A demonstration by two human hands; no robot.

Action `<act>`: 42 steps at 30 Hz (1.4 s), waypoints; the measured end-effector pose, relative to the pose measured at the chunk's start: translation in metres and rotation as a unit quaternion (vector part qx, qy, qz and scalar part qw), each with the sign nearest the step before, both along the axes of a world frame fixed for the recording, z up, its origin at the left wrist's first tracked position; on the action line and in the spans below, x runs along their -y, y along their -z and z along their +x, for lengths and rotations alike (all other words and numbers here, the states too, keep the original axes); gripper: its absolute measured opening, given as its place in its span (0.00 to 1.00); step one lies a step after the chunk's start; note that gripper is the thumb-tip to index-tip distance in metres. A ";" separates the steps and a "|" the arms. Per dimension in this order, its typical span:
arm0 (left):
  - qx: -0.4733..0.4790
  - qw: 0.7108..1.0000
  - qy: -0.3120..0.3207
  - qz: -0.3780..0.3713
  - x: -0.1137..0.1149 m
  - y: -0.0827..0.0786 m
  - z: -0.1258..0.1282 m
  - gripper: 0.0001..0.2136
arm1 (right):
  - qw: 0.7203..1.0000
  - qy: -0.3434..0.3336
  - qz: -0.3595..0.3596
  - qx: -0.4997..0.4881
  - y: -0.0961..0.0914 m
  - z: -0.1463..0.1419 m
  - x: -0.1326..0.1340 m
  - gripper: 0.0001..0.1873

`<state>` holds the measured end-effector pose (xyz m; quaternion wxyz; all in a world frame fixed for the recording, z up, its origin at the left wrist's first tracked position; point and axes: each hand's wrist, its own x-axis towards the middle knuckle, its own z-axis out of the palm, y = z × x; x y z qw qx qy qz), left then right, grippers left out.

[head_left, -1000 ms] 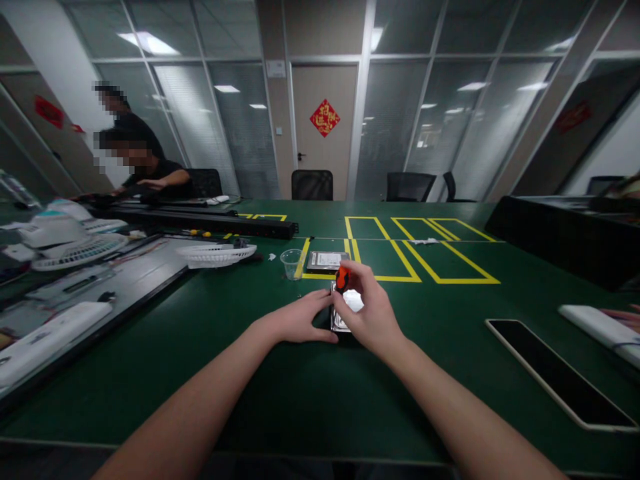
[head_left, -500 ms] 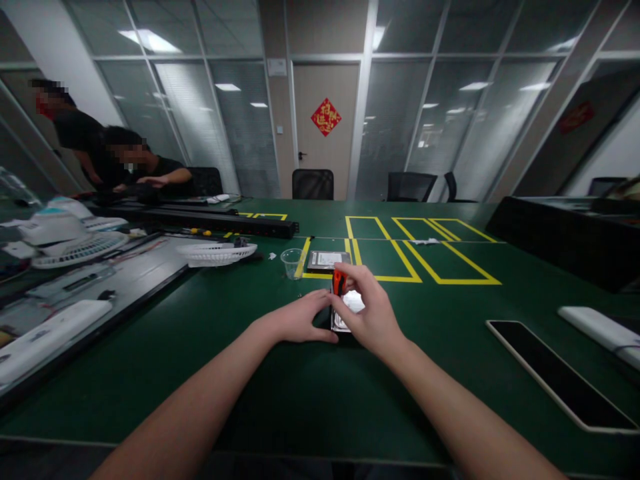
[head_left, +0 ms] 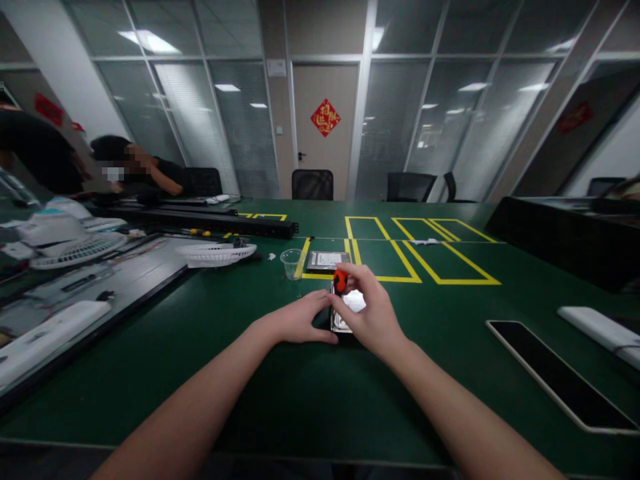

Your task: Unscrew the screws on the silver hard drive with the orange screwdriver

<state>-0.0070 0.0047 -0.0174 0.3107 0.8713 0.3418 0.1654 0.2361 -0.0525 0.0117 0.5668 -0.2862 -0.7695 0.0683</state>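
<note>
An open-topped hard drive [head_left: 342,323] with a shiny surface lies on the green table in front of me. My left hand [head_left: 299,316] grips its left edge, the thumb at the near corner and the fingers at the far side. My right hand [head_left: 374,308] is closed around the orange-and-black handle of a screwdriver [head_left: 341,283], held upright over the drive. Its tip is hidden behind my fingers. Just beyond my hands lies another hard drive [head_left: 327,261], and a clear plastic cup [head_left: 292,265] stands left of it.
A phone-like black slab [head_left: 557,373] and a white power strip [head_left: 600,332] lie at the right. To the left are a metal panel [head_left: 150,270], a white fan grille [head_left: 216,253] and black rails [head_left: 225,223]. Two people are at the far left. Yellow tape [head_left: 470,281] marks rectangles.
The screwdriver handle has turned slightly, showing more orange, while both my hands stay about in place. One person at the left has moved further left; the other has raised a hand to the head.
</note>
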 end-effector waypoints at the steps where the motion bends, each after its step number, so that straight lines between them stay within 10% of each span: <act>1: 0.005 1.000 0.005 0.001 0.000 -0.001 0.000 0.45 | 1.000 -0.001 -0.003 0.001 0.000 0.000 0.000 0.30; 42: -0.013 1.000 0.001 0.000 0.002 -0.003 -0.001 0.46 | 1.000 0.006 -0.026 -0.003 0.002 0.000 0.005 0.30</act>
